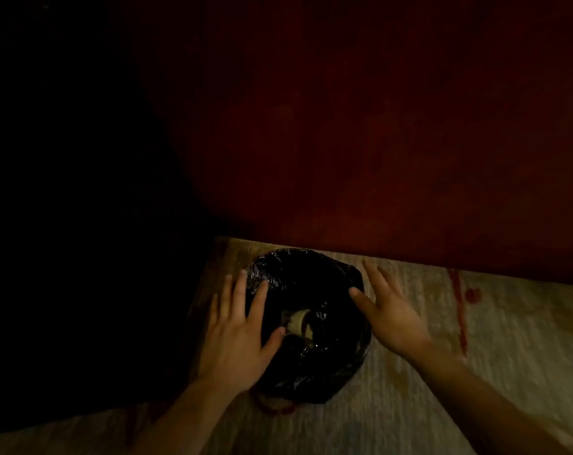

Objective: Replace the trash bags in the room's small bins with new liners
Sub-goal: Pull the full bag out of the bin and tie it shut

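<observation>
the trash bag point(311, 280) sits open-mouthed on the pale floor point(475, 372) just against the dark red wall point(377, 159), my left hand point(242, 333) and right hand point(390, 310) at its opposite sides, fingers point(258, 300) straight and apart, gripping nothing, probably to find the edge and peel it off.

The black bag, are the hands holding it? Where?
Not gripped: the left hand lies open on the black bag's left rim; the right hand is open at its right edge, touch unclear.

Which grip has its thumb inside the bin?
The left grip: its thumb reaches inside the black liner, next to the pale rubbish. The right grip only touches the rim.
</observation>
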Available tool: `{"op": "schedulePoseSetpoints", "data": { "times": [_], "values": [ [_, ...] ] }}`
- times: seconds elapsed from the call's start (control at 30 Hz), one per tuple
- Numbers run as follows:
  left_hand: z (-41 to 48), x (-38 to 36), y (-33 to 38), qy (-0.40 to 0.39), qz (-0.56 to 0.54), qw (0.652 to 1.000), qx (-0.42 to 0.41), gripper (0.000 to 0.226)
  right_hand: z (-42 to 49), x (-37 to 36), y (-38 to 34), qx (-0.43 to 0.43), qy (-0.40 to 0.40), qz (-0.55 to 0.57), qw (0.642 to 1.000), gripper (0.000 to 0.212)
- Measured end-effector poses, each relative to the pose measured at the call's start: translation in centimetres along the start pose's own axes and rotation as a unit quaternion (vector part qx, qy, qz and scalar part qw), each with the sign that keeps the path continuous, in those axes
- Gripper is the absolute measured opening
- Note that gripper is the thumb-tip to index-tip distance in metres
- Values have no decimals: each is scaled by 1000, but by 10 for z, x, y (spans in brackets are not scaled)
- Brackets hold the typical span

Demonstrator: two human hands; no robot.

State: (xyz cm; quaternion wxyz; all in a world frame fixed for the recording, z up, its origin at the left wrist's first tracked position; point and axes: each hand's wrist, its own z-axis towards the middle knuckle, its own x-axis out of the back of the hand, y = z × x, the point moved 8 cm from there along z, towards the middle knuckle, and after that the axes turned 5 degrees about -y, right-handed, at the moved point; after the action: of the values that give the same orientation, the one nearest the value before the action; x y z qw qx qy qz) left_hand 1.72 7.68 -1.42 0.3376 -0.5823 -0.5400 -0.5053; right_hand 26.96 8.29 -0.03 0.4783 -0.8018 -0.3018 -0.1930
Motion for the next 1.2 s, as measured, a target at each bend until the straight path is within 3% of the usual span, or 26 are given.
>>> {"op": "schedulePoseSetpoints", "data": {
  "times": [0.13, 0.33, 0.47, 0.57, 0.63, 0.67, 0.77, 0.9, 1.0, 1.13, 1.2],
  "values": [
    [9, 0, 9, 55, 14, 998, 1, 83, 27, 2, 5, -1, -30, 65, 997, 73],
    [8, -1, 7, 53, 44, 998, -11, 84, 49, 5, 19, -37, -46, 229, 972, 63],
    [2, 1, 8, 67, 39, 997, -9, 87, 50, 10, 11, -9, -19, 244, 969, 54],
    [2, 0, 7, 76, 28, 997, -8, 87, 47, 2, 14, -25, -34, 235, 971, 64],
    [3, -2, 6, 73, 14, 997, -10, 86, 46, -11, 21, -47, -68, 263, 961, 55],
    [3, -1, 5, 73, 9, 997, -11, 85, 44, -13, 21, -43, -71, 274, 958, 40],
    [4, 0, 4, 74, 1, 997, -16, 82, 45, 4, 14, 6, 20, 264, 964, 9],
    [5, 4, 4, 66, -46, 997, -23, 84, 27, 33, -17, 91, 138, 230, 959, 8],
    [13, 21, -3, 79, -171, 982, -9, 81, -3, 42, -50, 208, 197, 120, 951, 9],
    [34, 49, -13, 103, -316, 943, -8, 76, -45, 45, -83, 388, 283, -13, 877, 14],
    [44, 54, -13, 92, -357, 929, -21, 76, -58, 45, -89, 439, 312, -83, 838, 17]
  ]
}}
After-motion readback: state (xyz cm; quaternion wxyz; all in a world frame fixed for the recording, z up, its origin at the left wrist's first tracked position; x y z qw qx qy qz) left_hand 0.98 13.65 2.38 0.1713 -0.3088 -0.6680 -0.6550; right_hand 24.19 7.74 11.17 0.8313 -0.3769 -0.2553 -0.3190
